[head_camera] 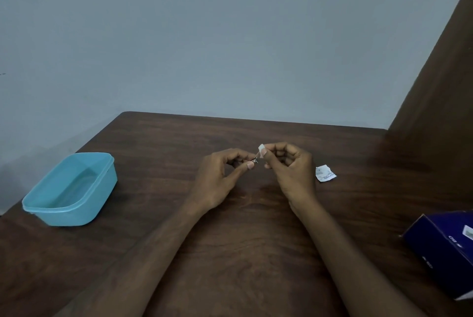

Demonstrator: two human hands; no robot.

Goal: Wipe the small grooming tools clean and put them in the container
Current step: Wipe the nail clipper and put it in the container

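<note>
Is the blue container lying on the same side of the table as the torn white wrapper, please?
No, the blue container sits far left on the table, while the torn wrapper lies right of both hands.

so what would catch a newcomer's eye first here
The two hands meeting at the table's centre: the left hand pinches a small metal tool, the right hand holds a white wipe just beside it. Next, the open turquoise container at the left, and a torn sachet lying right of the hands.

Left hand (225,176) pinches a small metal tool (255,160); right hand (289,165) pinches a white wipe (261,150) right beside its tip. Blue container (69,190) sits far left on the surface (158,147), torn sachet (324,174) near right, dark blue box (440,247) at the edge.
</note>
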